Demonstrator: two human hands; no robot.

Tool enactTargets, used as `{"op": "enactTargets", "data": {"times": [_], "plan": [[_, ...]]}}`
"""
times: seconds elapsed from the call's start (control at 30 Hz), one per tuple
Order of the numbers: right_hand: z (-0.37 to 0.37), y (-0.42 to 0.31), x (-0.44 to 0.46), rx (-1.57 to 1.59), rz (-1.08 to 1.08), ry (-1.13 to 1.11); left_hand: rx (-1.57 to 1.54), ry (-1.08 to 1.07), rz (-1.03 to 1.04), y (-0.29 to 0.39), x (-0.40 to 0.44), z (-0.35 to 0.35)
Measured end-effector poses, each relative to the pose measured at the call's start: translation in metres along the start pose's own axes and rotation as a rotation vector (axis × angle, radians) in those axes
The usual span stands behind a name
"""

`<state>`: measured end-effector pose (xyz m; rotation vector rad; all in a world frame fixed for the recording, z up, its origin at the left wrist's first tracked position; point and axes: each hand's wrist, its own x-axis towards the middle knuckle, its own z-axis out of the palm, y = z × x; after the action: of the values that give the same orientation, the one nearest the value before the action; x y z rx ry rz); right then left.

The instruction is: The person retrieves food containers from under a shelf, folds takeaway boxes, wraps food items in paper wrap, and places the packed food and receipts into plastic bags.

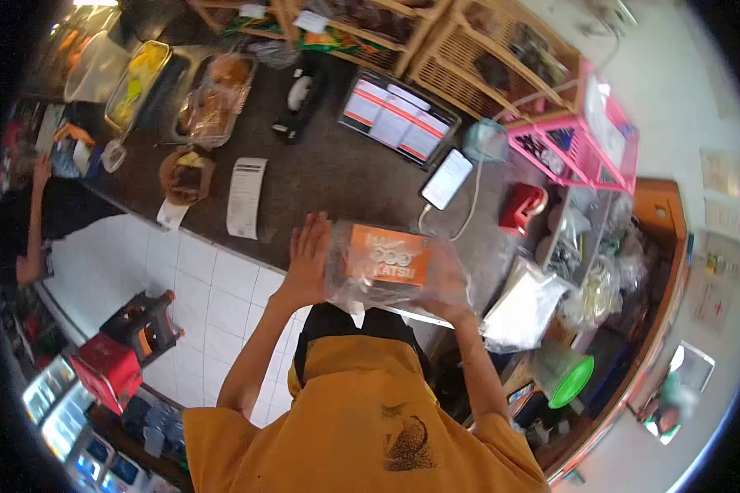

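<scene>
Head camera: touching the left edge of an orange-labelled package (388, 256) in clear plastic with the left hand (307, 255), fingers spread apart; at its right edge with the right hand (448, 283), too blurred to tell whether closed on the plastic or laid against it. Set between both hands, at the near edge of a dark counter (304, 182). Just beyond, a lit phone (447, 179), then a tablet (399, 119); leftward, a printed receipt (245, 197). Farther right, a red tape dispenser (524, 208) near a pink rack (585, 149). Far left, another person's arm (36, 222).
</scene>
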<state>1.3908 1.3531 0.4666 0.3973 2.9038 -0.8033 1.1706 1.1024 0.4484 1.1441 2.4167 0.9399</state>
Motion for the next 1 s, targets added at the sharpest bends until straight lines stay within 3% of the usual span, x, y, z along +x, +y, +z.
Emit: {"op": "enactTargets", "data": {"times": [0.03,0.1,0.13,0.2,0.27,0.3,0.37,0.4,0.5,0.53,0.57,0.63,0.7,0.77,0.83,0.9,1.0], "plan": [[-0.026,-0.035,0.032,0.125,0.008,0.030,0.033,-0.056,0.107,0.007,0.010,0.012],[0.022,-0.032,0.046,0.255,0.006,0.232,0.116,-0.154,0.307,0.020,0.039,0.034],[0.043,-0.025,0.048,0.322,0.002,0.332,-0.032,-0.132,0.328,0.007,0.038,0.057],[0.071,-0.010,0.046,0.326,-0.003,0.331,-0.126,-0.120,0.242,-0.018,0.022,0.114],[0.081,-0.006,0.047,0.347,0.000,0.337,-0.264,-0.117,0.063,-0.008,0.019,0.116],[0.073,-0.009,0.047,0.557,0.109,0.294,-0.358,-0.121,-0.070,0.018,0.025,0.092],[0.045,-0.022,0.049,0.966,0.331,0.192,-0.406,-0.114,-0.081,0.040,0.030,0.069],[0.053,-0.023,0.049,1.271,0.314,0.316,-0.361,-0.103,0.042,0.043,0.032,0.066],[0.065,-0.081,0.052,0.975,0.325,0.638,-0.184,-0.015,0.216,0.036,0.025,0.106],[0.083,-0.086,0.044,0.406,0.191,0.450,-0.186,-0.008,0.216,0.034,0.021,0.116],[0.050,-0.128,0.036,0.186,0.184,0.343,-0.227,-0.012,0.186,0.031,0.018,0.127],[-0.007,-0.140,0.022,0.221,0.000,0.028,-0.321,-0.027,0.101,0.031,0.011,0.140],[-0.045,-0.106,0.000,0.515,-0.128,-0.118,-0.407,-0.021,0.014,0.030,0.000,0.146],[-0.079,-0.039,-0.002,1.095,0.246,-0.378,-0.480,0.007,-0.078,0.024,-0.012,0.142],[-0.067,0.012,0.021,0.878,0.309,-0.013,-0.556,0.043,-0.193,0.016,-0.031,0.131],[-0.033,0.024,0.072,0.875,0.308,-0.001,-0.642,0.085,-0.329,0.007,-0.054,0.122],[0.054,0.006,0.114,1.338,0.177,-0.440,-0.800,0.159,-0.530,0.000,-0.095,0.102]]}}
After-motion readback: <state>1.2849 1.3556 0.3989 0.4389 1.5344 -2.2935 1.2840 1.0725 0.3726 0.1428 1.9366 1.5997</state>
